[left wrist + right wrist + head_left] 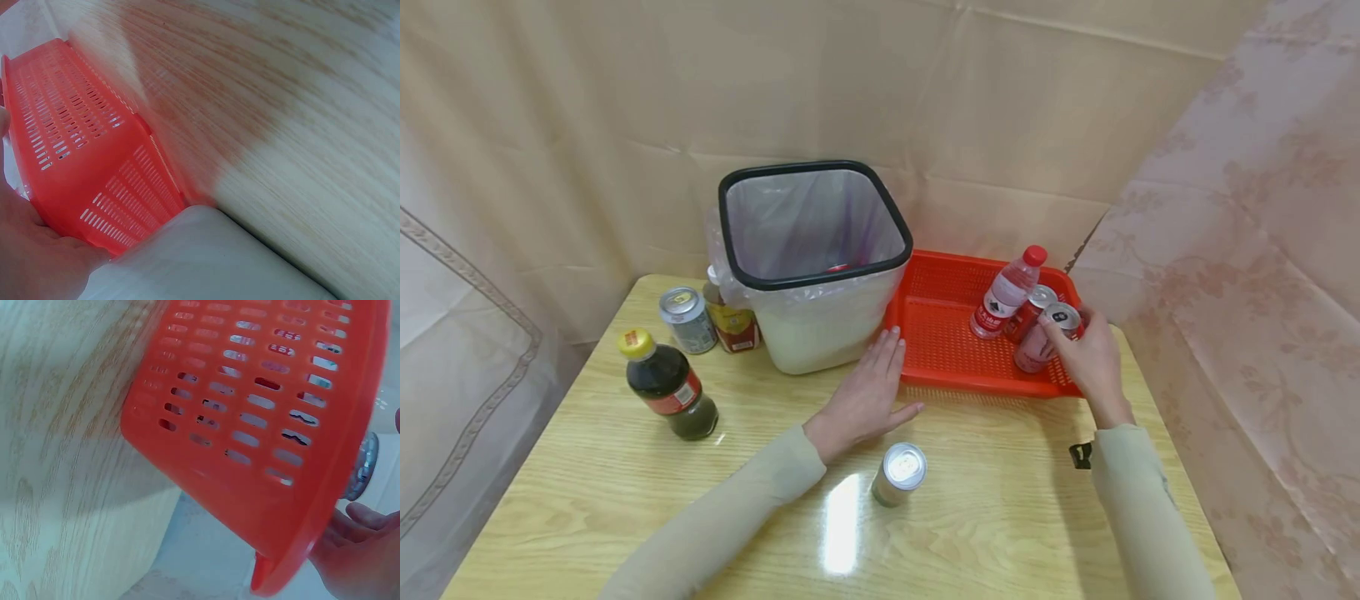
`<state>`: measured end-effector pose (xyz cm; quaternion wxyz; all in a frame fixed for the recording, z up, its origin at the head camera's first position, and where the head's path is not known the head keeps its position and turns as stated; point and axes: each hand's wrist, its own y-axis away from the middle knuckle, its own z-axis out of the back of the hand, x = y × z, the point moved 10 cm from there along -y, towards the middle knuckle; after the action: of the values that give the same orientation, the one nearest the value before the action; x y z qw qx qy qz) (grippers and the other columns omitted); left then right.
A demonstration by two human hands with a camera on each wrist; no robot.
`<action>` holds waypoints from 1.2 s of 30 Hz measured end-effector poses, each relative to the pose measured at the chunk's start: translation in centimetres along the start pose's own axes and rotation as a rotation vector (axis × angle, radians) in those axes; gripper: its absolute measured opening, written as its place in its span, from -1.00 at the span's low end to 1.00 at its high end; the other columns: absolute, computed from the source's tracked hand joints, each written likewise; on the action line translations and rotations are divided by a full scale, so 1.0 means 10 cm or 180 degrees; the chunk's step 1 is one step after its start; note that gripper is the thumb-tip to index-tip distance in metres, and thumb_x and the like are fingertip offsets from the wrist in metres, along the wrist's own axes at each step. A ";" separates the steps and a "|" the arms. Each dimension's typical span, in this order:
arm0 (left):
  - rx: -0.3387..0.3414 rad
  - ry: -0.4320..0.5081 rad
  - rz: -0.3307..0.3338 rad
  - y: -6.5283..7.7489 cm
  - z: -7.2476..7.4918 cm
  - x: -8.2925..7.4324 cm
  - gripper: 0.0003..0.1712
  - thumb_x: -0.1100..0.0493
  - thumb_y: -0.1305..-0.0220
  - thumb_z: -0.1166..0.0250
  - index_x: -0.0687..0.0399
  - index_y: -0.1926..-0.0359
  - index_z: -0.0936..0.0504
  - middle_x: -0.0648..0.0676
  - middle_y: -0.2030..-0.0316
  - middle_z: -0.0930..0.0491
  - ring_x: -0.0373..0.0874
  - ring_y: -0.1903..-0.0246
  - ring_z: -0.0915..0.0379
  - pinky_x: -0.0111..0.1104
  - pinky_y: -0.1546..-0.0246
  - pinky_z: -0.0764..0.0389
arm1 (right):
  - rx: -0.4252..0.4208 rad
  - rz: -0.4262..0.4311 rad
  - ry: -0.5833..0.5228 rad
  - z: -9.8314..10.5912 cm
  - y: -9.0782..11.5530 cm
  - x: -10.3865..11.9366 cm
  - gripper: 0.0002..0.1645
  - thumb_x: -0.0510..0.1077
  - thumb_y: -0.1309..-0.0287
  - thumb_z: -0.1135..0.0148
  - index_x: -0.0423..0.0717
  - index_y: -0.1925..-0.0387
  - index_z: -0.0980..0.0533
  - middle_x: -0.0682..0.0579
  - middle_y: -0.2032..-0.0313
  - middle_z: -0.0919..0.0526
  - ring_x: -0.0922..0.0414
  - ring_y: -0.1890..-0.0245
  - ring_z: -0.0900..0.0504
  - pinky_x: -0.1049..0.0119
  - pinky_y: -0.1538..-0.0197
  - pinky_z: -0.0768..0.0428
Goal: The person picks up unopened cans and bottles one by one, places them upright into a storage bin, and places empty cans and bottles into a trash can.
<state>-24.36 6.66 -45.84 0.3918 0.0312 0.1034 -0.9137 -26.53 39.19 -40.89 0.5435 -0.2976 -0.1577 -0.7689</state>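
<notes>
My left hand (868, 392) lies between the white bin and the red basket (958, 377), its fingers straight and fingertips at the basket's left edge. In the left wrist view, part of that hand (47, 265) overlaps the basket's corner. At the basket's right end, my right hand (1093, 358) grips a pink can (1036, 348), thumb across its near side. The right wrist view shows the fingers behind the basket's rim (337, 512), beside a silver can top (364, 467). Next to the pink can stand a red can (1021, 320) and a red-capped clear bottle (1009, 292).
A black-rimmed bin (820, 333) with a liner stands left of the basket, a red item inside. Farther left are a yellow-capped cola bottle (670, 387), a silver can (688, 321) and a brown-yellow bottle (733, 321). Another can (898, 475) stands near my left forearm.
</notes>
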 end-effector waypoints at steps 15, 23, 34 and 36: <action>-0.0034 0.0062 0.0007 0.01 0.01 0.03 0.14 -0.39 -0.45 -0.10 0.42 -0.59 0.01 0.38 -0.61 0.13 0.23 -0.60 0.23 -0.11 -0.56 0.02 | -0.0384 0.0329 -0.0164 0.25 0.38 0.25 -0.02 0.32 -0.40 -0.14 -0.27 -0.51 -0.18 -0.38 -0.39 -0.35 -0.35 -0.34 -0.34 -0.34 -0.39 -0.28; 0.0102 0.0251 0.0016 0.03 0.01 0.07 0.15 -0.40 -0.45 -0.09 0.38 -0.61 0.05 0.34 -0.63 0.23 0.19 -0.61 0.32 -0.12 -0.56 0.08 | -0.0515 0.0758 -0.0281 0.26 0.64 0.50 -0.14 0.15 -0.41 -0.20 -0.29 -0.49 -0.24 -0.31 -0.46 -0.32 -0.32 -0.44 -0.28 -0.31 -0.46 -0.20; -0.0115 0.0516 -0.0207 0.21 0.06 0.10 0.04 -0.30 -0.47 -0.18 0.33 -0.60 -0.04 0.35 -0.62 0.20 0.26 -0.59 0.19 -0.10 -0.56 0.07 | -0.0258 0.1130 -0.0460 0.06 0.98 0.74 -0.18 0.08 -0.40 -0.23 -0.20 -0.52 -0.24 -0.26 -0.48 -0.31 -0.30 -0.47 -0.25 -0.40 -0.41 -0.21; -0.0173 0.0574 -0.0217 0.25 0.08 0.11 0.04 -0.28 -0.48 -0.19 0.35 -0.60 -0.05 0.35 -0.62 0.17 0.24 -0.59 0.19 -0.09 -0.57 0.06 | -0.0220 0.1194 -0.0501 0.03 1.04 0.77 -0.21 0.04 -0.40 -0.22 -0.17 -0.52 -0.24 -0.22 -0.49 -0.30 -0.27 -0.49 -0.24 -0.38 -0.43 -0.20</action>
<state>-23.27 4.07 -45.64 0.3503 0.0991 0.1639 -0.9168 -18.58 29.92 -36.68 0.6527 -0.3993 -0.1149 -0.6335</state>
